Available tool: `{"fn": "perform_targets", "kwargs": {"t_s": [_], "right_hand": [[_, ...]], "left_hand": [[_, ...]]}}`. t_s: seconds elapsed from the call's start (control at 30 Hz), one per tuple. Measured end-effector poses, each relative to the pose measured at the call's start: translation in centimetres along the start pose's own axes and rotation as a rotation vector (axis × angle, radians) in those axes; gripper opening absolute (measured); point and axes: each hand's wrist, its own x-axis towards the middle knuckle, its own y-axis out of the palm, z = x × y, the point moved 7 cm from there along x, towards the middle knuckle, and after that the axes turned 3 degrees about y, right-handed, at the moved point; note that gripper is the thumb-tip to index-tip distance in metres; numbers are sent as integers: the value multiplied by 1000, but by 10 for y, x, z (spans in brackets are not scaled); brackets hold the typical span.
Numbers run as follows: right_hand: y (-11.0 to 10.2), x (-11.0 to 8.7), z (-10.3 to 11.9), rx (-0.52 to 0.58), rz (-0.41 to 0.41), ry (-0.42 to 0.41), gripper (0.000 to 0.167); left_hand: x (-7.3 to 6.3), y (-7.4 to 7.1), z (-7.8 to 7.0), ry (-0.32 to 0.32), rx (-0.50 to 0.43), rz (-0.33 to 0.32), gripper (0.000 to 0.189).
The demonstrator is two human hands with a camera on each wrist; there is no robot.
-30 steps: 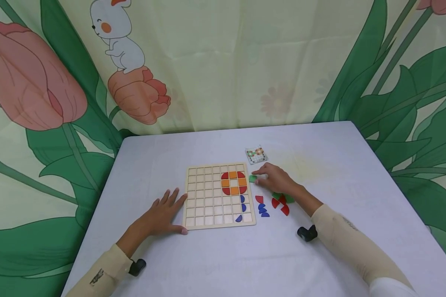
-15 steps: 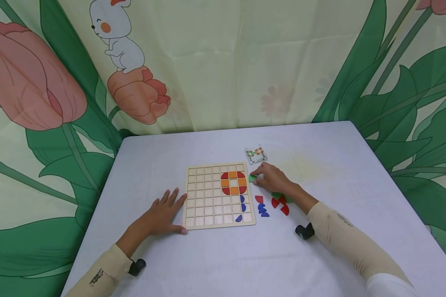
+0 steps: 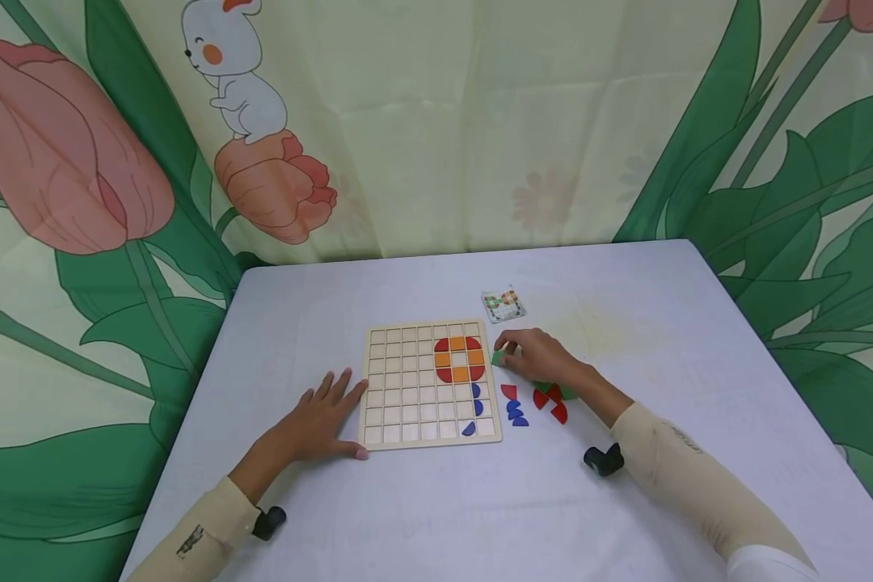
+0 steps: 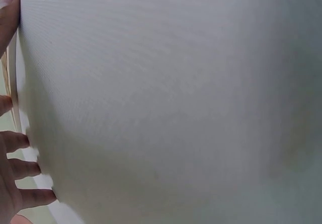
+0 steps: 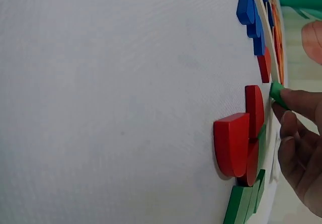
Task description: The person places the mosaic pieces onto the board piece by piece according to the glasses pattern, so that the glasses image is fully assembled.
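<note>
The left hand lies spread on the table, its index finger and thumb touching the left edge of the wooden grid board; its fingers look straight in the left wrist view. A green block is pinched between thumb and index finger of the right hand, just off the board's right edge. In the right wrist view the green block shows at the fingertips. On the board, red quarter-round pieces and orange squares form a ring. Several blue half-round pieces lie below it.
Right of the board lie blue half-round blocks and a red quarter-round. More red blocks and green blocks sit beneath the right forearm. A small pattern card lies behind the board. A printed curtain hangs beyond the table.
The right hand has moved slightly toward the table's front with the green block, which now sits at a different angle in its fingers. The left hand stays on the board's edge.
</note>
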Motion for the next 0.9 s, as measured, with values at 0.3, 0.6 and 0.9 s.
{"fn": "perform_targets", "kwargs": {"t_s": [0.3,0.6,0.9], "right_hand": [[1,0,-4,59,85,-24,28],[0,9,0,270,55,49,32],[10,16,24,418,143,35,40]], "left_hand": [[0,0,0,3,-5,2,117],[1,3,3,-3,-5,8,118],[1,3,3,-3,1,1,118]]}}
